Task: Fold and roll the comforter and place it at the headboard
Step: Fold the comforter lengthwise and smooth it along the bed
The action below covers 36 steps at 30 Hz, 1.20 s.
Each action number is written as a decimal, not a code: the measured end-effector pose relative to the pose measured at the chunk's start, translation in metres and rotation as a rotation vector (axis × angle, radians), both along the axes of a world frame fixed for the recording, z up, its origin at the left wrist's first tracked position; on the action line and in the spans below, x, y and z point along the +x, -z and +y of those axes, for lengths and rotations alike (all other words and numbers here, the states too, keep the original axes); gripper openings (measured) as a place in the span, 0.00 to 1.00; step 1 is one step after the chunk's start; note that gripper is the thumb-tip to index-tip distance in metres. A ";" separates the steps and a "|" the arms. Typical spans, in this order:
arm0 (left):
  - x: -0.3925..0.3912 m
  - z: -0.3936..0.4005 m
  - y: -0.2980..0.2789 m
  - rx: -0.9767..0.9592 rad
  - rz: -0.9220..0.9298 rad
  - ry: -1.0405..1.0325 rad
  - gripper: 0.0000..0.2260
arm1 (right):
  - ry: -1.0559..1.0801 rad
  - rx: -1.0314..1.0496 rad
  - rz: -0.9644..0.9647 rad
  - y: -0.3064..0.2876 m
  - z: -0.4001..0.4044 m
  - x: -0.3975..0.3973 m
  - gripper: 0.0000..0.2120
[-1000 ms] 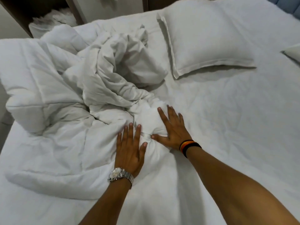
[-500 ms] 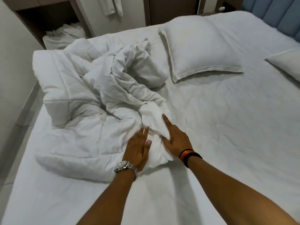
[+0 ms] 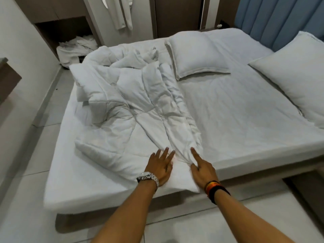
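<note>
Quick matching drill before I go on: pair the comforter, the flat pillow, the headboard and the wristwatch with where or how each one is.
Things:
1. comforter
2. flat pillow
3. headboard
4. wristwatch

Places or states:
A. blue, padded, at the bed's far right
B. on the left hand's wrist
C. crumpled, a corner pulled to the near bed edge
D. lying on the sheet just beyond the comforter

Pairs: 1-C, 2-D, 3-A, 4-B

White quilted comforter (image 3: pixel 140 109), crumpled and unfolded, on the bed's left half
</note>
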State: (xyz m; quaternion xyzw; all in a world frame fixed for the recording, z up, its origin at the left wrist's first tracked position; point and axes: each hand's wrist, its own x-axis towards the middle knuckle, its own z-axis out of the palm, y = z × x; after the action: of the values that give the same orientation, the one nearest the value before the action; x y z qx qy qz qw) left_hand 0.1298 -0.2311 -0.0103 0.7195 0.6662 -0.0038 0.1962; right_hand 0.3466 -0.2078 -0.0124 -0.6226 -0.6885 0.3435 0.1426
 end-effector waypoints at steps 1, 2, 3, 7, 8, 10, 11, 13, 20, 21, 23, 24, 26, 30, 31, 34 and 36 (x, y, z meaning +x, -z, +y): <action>0.007 -0.014 0.003 -0.015 0.027 -0.005 0.26 | 0.027 -0.019 0.007 0.003 -0.016 0.022 0.32; 0.017 -0.026 0.007 -0.036 0.034 -0.016 0.26 | 0.052 -0.037 0.011 0.008 -0.030 0.047 0.32; 0.031 -0.038 0.012 -0.061 0.028 -0.022 0.26 | 0.072 -0.054 0.010 0.013 -0.044 0.073 0.32; 0.098 -0.072 0.039 -0.166 0.053 0.047 0.28 | 0.087 -0.085 -0.072 0.031 -0.082 0.162 0.33; 0.114 -0.079 0.045 -0.198 0.066 0.054 0.28 | 0.061 -0.105 -0.113 0.035 -0.088 0.177 0.32; 0.131 -0.092 0.052 -0.238 0.081 0.051 0.29 | -0.005 -0.176 -0.218 0.044 -0.094 0.190 0.33; 0.134 -0.098 0.054 -0.238 0.082 0.035 0.29 | -0.036 -0.217 -0.272 0.047 -0.095 0.192 0.35; 0.117 -0.112 0.050 -0.205 0.094 -0.022 0.29 | -0.069 -0.245 -0.358 0.047 -0.097 0.178 0.37; -0.065 -0.149 0.022 0.048 0.088 -0.512 0.33 | -0.282 -0.018 -0.287 0.015 -0.081 0.035 0.36; -0.093 -0.149 0.021 0.072 0.064 -0.596 0.35 | -0.315 0.008 -0.274 0.014 -0.077 0.008 0.36; -0.141 -0.141 0.028 0.079 0.001 -0.729 0.39 | -0.362 0.048 -0.250 0.016 -0.068 -0.044 0.36; -0.158 -0.134 0.033 0.079 -0.023 -0.769 0.42 | -0.374 0.065 -0.236 0.018 -0.063 -0.065 0.35; -0.194 -0.112 0.048 0.073 -0.038 -0.837 0.47 | -0.395 0.101 -0.211 0.030 -0.051 -0.112 0.36; -0.247 -0.071 0.071 0.017 -0.067 -0.848 0.54 | -0.425 0.126 -0.246 0.054 -0.027 -0.188 0.39; -0.253 -0.067 0.073 -0.009 -0.122 -0.830 0.54 | -0.417 0.105 -0.267 0.059 -0.023 -0.201 0.40; -0.263 -0.078 0.068 0.041 -0.175 -0.771 0.44 | -0.388 0.051 -0.286 0.065 -0.025 -0.228 0.41; -0.270 -0.111 0.060 0.120 -0.243 -0.863 0.37 | -0.407 0.051 -0.258 0.062 -0.035 -0.241 0.41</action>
State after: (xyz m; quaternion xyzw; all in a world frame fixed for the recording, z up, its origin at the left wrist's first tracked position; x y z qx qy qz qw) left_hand -0.1406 -0.3425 -0.0704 0.3814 0.8763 0.2016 0.2145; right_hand 0.1053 -0.2426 -0.0742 -0.5058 -0.8208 0.2655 -0.0030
